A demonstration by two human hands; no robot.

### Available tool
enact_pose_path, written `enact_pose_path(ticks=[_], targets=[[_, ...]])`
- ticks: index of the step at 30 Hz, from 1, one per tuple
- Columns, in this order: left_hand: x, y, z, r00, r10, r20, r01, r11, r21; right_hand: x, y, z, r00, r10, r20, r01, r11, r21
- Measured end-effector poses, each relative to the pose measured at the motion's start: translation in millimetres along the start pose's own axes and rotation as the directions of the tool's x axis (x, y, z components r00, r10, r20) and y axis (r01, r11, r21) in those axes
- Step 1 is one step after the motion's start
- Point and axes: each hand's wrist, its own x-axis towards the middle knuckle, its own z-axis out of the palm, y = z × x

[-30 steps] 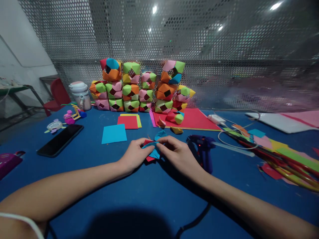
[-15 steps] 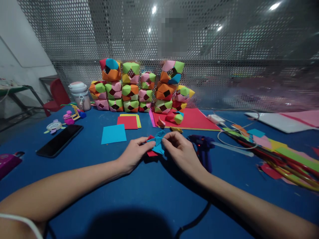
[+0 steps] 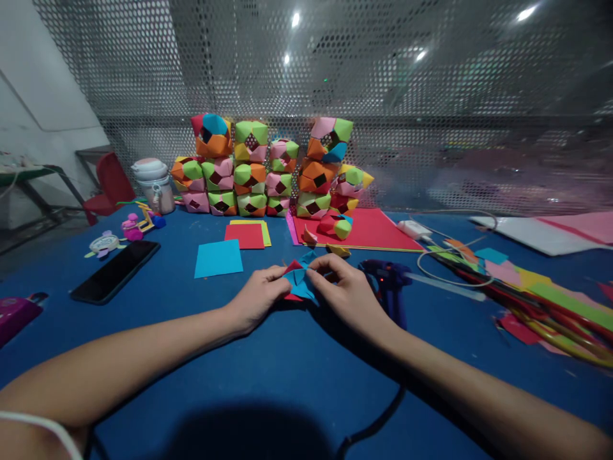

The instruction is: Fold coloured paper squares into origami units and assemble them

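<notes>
Between my two hands, just above the blue table (image 3: 268,377), is a folded paper piece (image 3: 299,278) in blue and red. My left hand (image 3: 261,295) pinches its left side, thumb on top. On the right edge, the thumb and forefinger of my right hand (image 3: 348,289) are closed on the blue part. My palms and fingers hide some of the folds. A dark blue glue gun (image 3: 393,281) with a small red light stands right beside my right hand. Square blue paper (image 3: 219,258) lies to the left, beyond my left hand.
Stacked paper modules (image 3: 251,179) line the back against a perforated metal screen (image 3: 230,57). Red sheets (image 3: 378,230) lie before them. At left are a phone (image 3: 115,271) and a lidded container (image 3: 156,185); at right, paper scraps (image 3: 541,281) and a white cable (image 3: 431,271).
Both hands keep hold of the folded paper. It has been turned slightly, its blue flaps now lying differently, and my left thumb has drawn back a little to the left.
</notes>
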Motion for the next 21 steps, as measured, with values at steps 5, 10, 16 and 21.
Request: enact_pose_path(ticks=[5, 10, 16, 21], targets=[[0, 1, -1.7, 0.998, 0.045, 0.045, -0.05, 0.993, 0.106, 1, 1, -1, 0.994, -0.113, 0.001, 0.113, 0.992, -0.05], [1, -2, -0.3, 0.999, -0.005, 0.031, 0.006, 1.0, -0.009, 1, -5, -3, 0.997, -0.078, 0.003, 0.078, 0.997, 0.011], [2, 0, 2.4, 0.995, -0.062, 0.079, 0.084, 0.944, -0.318, 4, -7, -7, 0.979, 0.087, -0.187, -0.041, 0.971, 0.234], [6, -3, -0.6, 0.991, -0.041, -0.123, 0.014, 0.976, -0.216, 9, -5, -11, 0.955, 0.108, -0.276, -0.057, 0.981, 0.186]])
